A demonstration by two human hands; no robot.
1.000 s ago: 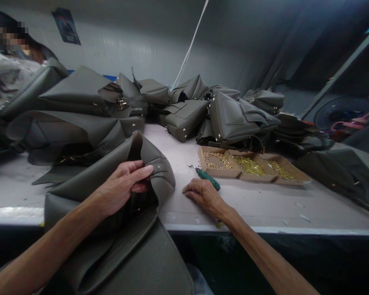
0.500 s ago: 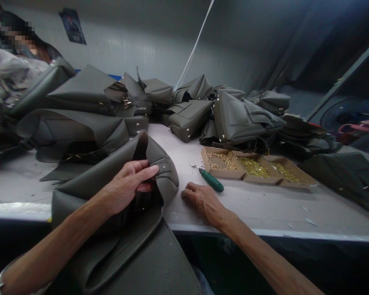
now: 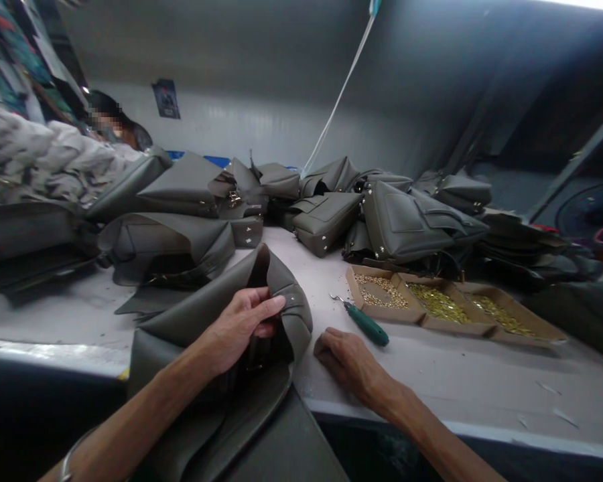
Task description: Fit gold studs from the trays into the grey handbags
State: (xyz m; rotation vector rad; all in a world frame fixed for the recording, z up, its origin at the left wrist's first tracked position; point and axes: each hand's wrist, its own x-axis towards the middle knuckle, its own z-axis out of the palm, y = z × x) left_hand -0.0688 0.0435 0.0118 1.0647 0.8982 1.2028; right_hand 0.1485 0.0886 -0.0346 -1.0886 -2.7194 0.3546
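Observation:
An olive-grey leather bag (image 3: 185, 321) lies partly over the table's front edge, its opening towards me. My left hand (image 3: 246, 318) pinches its edge, thumb outside beside a strap tab with small metal studs, the other fingers partly inside. Just to the right, my right hand (image 3: 349, 358) rests on the tabletop with its fingers curled under; whatever they may hold is hidden. Beyond that hand lies a hooked tool with a green handle (image 3: 366, 325). Behind the tool are open cardboard trays (image 3: 417, 318) with small gold-coloured metal parts.
More grey bags (image 3: 407, 221) are heaped along the back of the white table (image 3: 432, 375). A pile of pale cloth (image 3: 55, 161) is at the left, with a person (image 3: 141, 137) behind it. A fan (image 3: 590, 211) stands far right.
The view has shifted, so the table and everything on it appear lower and further right. Both hands keep about the same pose, the left still pinching the bag's edge.

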